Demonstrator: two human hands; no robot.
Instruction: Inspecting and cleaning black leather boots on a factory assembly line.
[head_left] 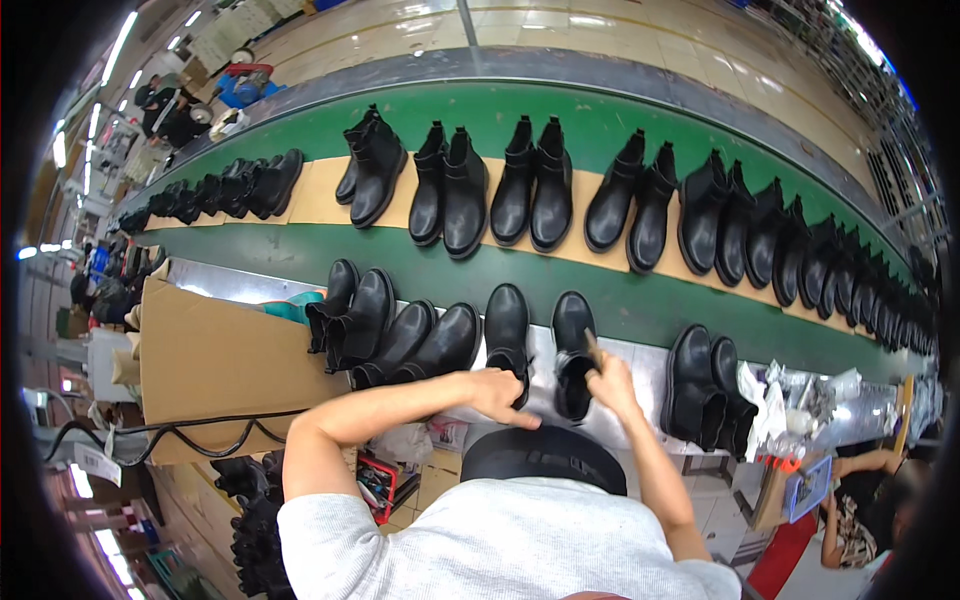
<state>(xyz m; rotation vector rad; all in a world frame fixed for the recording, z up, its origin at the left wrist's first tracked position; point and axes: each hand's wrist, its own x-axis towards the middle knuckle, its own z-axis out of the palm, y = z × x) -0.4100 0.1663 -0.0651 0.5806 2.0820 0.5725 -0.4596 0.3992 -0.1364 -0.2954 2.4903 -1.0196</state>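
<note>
Two black ankle boots stand side by side before me on the metal bench, toes pointing away. My left hand [497,394] is at the shaft of the left boot [507,318], its fingers and thumb closed about the edge. In my right hand [612,386] is a slim tan stick-like tool [593,350], its exact kind too small to tell. The tool's end lies against or just above the side of the right boot [573,325]; contact cannot be made out. The opening of that right boot faces me.
Past the bench, a green conveyor [450,262] carries a long row of black boots [551,190] on tan card. More boots [440,345] stand left of me, another pair [692,380] right. A cardboard sheet [230,360] stands at left. Another person [870,510] sits at lower right.
</note>
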